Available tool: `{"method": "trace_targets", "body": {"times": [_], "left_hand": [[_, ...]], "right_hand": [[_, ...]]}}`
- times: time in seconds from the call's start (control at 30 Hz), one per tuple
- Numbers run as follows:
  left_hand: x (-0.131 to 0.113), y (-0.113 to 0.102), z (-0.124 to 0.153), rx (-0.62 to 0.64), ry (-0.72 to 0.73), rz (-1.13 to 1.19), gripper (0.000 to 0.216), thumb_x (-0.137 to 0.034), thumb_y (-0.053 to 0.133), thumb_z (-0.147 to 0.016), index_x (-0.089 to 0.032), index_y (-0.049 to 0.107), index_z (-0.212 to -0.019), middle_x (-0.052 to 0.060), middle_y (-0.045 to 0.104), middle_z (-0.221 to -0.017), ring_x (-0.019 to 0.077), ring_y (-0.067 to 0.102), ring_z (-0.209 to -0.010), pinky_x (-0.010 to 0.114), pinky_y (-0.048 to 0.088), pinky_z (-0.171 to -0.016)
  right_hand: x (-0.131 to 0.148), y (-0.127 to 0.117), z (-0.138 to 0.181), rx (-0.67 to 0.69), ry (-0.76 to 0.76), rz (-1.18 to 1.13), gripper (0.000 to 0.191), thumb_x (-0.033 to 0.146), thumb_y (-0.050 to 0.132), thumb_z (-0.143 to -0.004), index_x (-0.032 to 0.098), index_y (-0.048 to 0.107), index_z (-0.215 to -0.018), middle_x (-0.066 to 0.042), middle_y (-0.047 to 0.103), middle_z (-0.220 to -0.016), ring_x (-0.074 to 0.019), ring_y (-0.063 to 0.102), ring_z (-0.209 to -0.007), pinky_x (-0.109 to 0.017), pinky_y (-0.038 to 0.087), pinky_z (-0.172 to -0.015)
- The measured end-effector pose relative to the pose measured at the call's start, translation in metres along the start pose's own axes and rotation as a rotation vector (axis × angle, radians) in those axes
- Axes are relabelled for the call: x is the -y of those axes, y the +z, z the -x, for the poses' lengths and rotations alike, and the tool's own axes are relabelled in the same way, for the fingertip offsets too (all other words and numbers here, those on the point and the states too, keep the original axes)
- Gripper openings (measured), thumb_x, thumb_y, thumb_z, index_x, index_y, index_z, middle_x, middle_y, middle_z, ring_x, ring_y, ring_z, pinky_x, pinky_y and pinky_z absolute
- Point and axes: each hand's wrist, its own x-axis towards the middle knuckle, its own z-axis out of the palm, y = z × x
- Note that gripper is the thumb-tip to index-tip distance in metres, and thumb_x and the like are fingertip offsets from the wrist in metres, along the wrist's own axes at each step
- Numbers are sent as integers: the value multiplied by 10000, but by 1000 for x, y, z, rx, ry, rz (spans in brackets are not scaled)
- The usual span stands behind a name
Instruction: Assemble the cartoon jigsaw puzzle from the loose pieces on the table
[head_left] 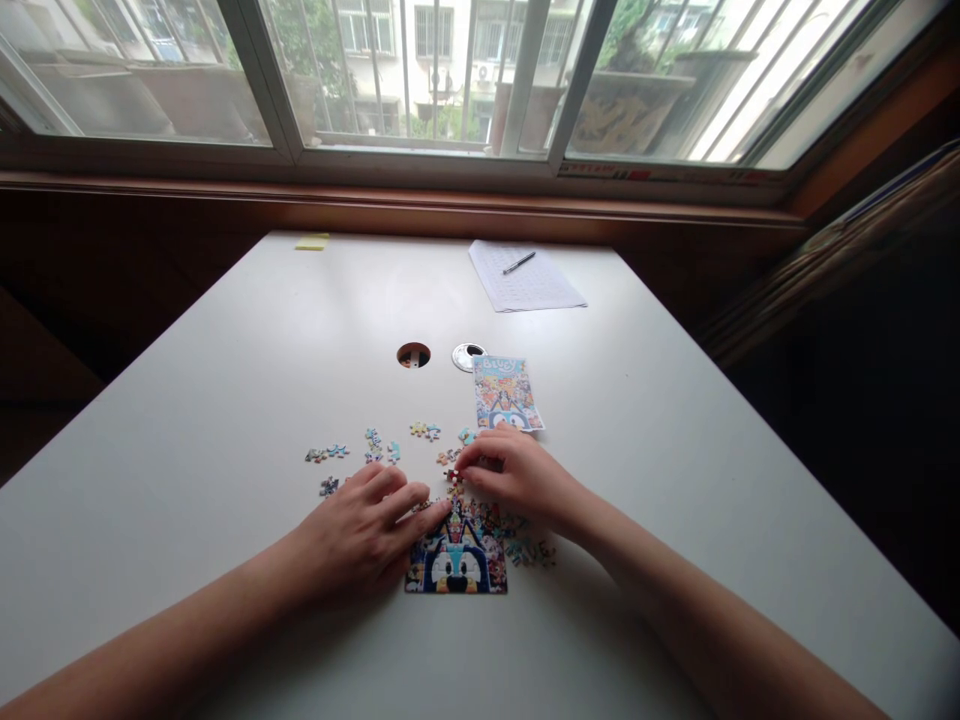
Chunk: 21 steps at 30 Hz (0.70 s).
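A partly joined jigsaw puzzle [455,572] lies flat near me, showing a blue cartoon dog's face along its lower part. My left hand [375,520] rests over its left side, fingers stretched out, with the index fingertip touching its upper area. Just above the joined part, my right hand [521,475] pinches a small dark red and white puzzle piece [452,476] between thumb and index finger. Loose puzzle pieces [328,453] lie scattered to the left and above. More loose pieces [531,552] sit right of the puzzle, partly under my right wrist.
A printed picture sheet [504,385] lies beyond my right hand. Behind it are a metal grommet cover [466,356] and a round cable hole [413,356]. Papers [517,290] with a pen [519,263] and a yellow sticky note [312,242] lie at the table's far edge, below the window.
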Motion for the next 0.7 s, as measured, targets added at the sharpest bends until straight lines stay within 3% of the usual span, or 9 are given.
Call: {"method": "trace_targets", "body": {"times": [0.23, 0.7], "left_hand": [[-1, 2, 1, 1, -7, 4, 537, -240, 525, -946, -187, 430, -1472, 98, 583, -1187, 267, 461, -974, 462, 410, -902], [0, 0, 0, -24, 4, -9, 528, -234, 553, -930, -182, 459, -1447, 101, 594, -1185, 259, 479, -966, 452, 431, -889]], "right_hand": [[3, -6, -2, 49, 11, -41, 167, 109, 674, -831, 246, 768, -850, 7, 742, -853, -190, 602, -893, -329, 429, -859], [-3, 3, 2, 19, -80, 82, 79, 205, 707, -880, 258, 765, -886, -21, 700, -908, -201, 556, -907, -348, 436, -849]]}}
